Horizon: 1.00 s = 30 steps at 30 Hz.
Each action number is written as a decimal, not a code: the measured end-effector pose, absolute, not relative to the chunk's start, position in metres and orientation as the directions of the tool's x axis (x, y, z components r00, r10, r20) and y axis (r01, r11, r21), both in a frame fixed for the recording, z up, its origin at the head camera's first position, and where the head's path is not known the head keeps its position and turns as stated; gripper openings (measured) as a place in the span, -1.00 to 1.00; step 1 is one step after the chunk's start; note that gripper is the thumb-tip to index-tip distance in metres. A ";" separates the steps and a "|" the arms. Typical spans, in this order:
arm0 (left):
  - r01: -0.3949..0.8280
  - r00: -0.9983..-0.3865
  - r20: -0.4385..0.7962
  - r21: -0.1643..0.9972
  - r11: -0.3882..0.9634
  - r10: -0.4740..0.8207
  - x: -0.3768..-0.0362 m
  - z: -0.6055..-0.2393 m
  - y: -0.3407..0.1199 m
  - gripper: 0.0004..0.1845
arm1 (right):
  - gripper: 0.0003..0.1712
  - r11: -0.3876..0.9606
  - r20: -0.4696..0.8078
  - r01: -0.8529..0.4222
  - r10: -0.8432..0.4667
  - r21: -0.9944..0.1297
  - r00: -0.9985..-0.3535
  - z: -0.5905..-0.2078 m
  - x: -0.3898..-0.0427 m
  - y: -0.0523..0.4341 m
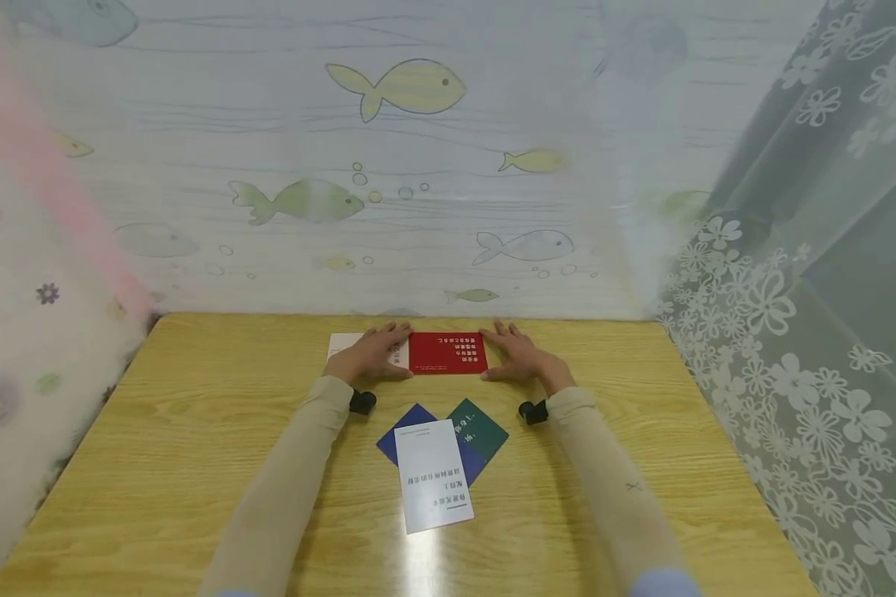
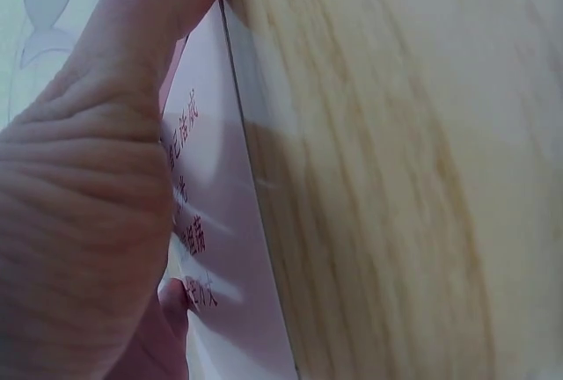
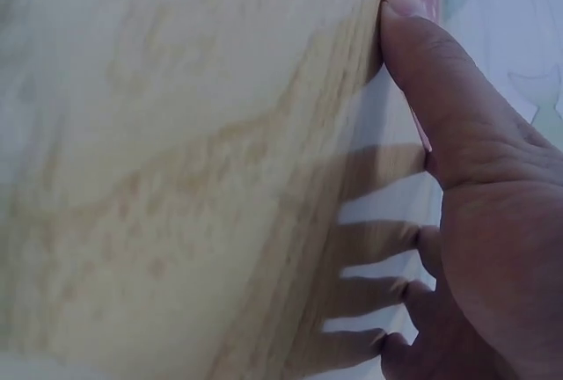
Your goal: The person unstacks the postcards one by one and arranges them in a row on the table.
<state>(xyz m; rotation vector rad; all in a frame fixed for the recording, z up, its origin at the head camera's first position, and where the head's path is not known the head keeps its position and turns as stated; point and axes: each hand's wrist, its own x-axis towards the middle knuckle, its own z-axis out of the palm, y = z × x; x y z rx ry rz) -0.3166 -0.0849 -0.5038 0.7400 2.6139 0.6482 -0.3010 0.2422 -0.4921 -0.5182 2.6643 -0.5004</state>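
Framing the red card (image 1: 447, 352) at the worktop's (image 1: 194, 464) far edge, your left hand (image 1: 369, 355) lies flat on a white card (image 1: 341, 342); your right hand (image 1: 521, 356) touches the red card's right end, fingers straight. Its white writing is illegible.

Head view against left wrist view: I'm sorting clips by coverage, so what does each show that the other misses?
Only the head view shows the red rectangular card between both hands, the right hand, and the overlapping white, blue and green cards. Only the left wrist view shows the red print on the white card under the thumb. Both show the left hand and the wooden table.
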 end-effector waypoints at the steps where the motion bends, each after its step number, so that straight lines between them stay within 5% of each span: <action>1: 0.396 -0.804 -0.204 0.516 0.760 0.558 -0.316 -0.504 -0.085 0.01 | 0.08 0.867 -0.291 -0.284 -0.419 -0.409 -0.860 -0.493 -0.300 0.242; 30: 0.406 -0.797 -0.186 0.539 0.738 0.574 -0.315 -0.502 -0.088 -0.01 | 0.05 0.867 -0.239 -0.333 -0.436 -0.371 -0.868 -0.495 -0.293 0.239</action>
